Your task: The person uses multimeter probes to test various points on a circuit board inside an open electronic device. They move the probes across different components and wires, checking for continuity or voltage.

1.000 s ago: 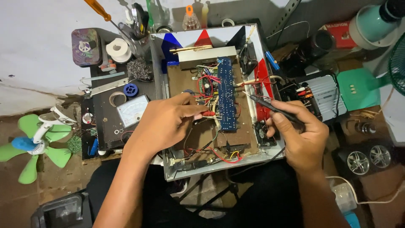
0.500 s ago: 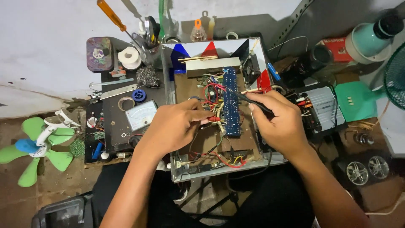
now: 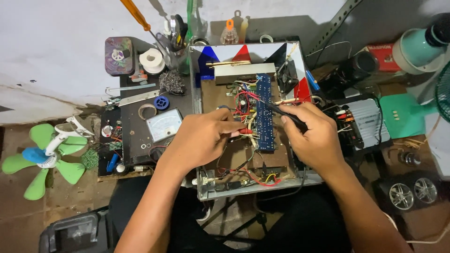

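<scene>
Head view: open metal chassis (image 3: 201,185) at centre, on the person's lap, holding a blue circuit board (image 3: 264,112) and tangled red wires (image 3: 241,100). Left hand (image 3: 201,138), fingers pressed together, pinches a red-tipped wire (image 3: 244,131) just left of the board. Right hand (image 3: 311,136) grips a black probe (image 3: 281,110), tip at the board. Analogue meter (image 3: 164,124) sits left; green fan (image 3: 42,154) far left.

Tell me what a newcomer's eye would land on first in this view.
Dead centre, both hands meet over an open metal chassis full of coloured wires and a long blue circuit board: the left hand pinches something red among the wires, the right hand holds a dark probe-like tool tipped toward the board. At the far left a green-bladed fan lies on the floor.
</scene>
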